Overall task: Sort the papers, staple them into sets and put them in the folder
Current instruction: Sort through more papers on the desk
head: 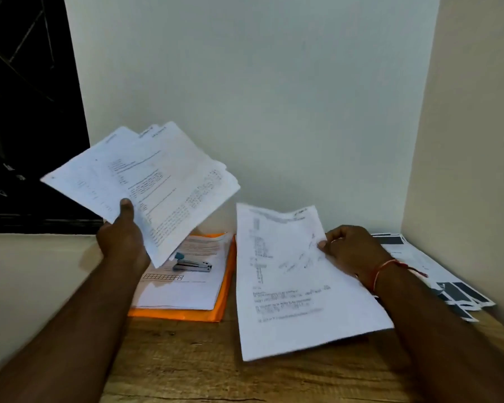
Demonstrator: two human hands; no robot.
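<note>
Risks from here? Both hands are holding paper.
1. The left hand pinches the fanned stack at one corner only; sheets may slide out of order.
2. The stapler lies on the papers atop the orange folder; the sheet in the right hand, if laid there, could bury it.

orange folder, white papers, wood-grain table

Matt white paper sheets, glossy orange plastic folder, metal stapler, grained wooden table

Right hand is wearing a thin red-orange thread band at the wrist (loose end trailing); both forearms are showing bare.
</note>
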